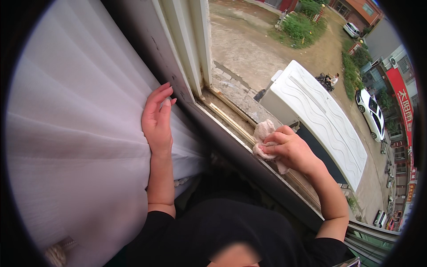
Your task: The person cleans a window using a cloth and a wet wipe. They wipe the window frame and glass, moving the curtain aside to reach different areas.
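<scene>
My right hand [293,152] grips a crumpled pale pink cloth [265,129] with bent fingers. The cloth lies on the metal track [230,115] of a sliding window, and the lower part of it drapes over the rail. Dirt shows in the grooves of the track. My left hand [157,121] holds nothing that I can see; its fingers are loosely curved and partly apart. It rests against a sheer white curtain [76,116], with the fingertips beside the dark windowsill [186,96].
A white window frame [190,43] rises at the far end of the track. Just outside stands a white outdoor air-conditioner unit [313,113]. Below are a dirt road [253,36], a white car [371,111] and a person on a motorcycle [328,81]. Shopfronts line the right.
</scene>
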Tool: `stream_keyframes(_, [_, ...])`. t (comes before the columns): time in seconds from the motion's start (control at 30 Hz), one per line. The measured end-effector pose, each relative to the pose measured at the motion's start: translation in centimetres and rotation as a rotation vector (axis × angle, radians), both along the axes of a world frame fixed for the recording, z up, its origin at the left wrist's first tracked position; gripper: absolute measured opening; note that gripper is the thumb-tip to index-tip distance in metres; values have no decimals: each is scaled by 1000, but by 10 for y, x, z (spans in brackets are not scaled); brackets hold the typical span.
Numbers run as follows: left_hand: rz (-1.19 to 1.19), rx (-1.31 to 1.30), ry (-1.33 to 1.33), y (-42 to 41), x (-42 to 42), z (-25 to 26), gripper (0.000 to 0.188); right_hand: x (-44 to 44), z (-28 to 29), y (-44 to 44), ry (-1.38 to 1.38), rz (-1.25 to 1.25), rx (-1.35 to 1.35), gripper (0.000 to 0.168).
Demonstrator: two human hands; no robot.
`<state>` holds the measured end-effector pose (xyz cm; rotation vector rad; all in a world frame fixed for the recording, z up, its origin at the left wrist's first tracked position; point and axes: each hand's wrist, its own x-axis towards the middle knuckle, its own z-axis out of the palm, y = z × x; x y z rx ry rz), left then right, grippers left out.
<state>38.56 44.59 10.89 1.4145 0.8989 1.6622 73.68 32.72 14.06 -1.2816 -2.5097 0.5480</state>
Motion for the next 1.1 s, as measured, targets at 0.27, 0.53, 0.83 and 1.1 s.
stream_keyframes(0.27, [-46,-56,-15,-3,7,-10,23,78,92,-44,-163,-649,221,44])
stream_keyframes(0.53, [-38,52,127,-13,28,-11,21,-58,10,50,42,-172,355,40])
stream_keyframes(0.83, [19,87,187,-21,26,-14,22,136,68,-106,-402,-811,178,26])
stream_keyframes(1.1, [-119,-13,55,-30,90,2,25,40,53,-120,32,-601,372,42])
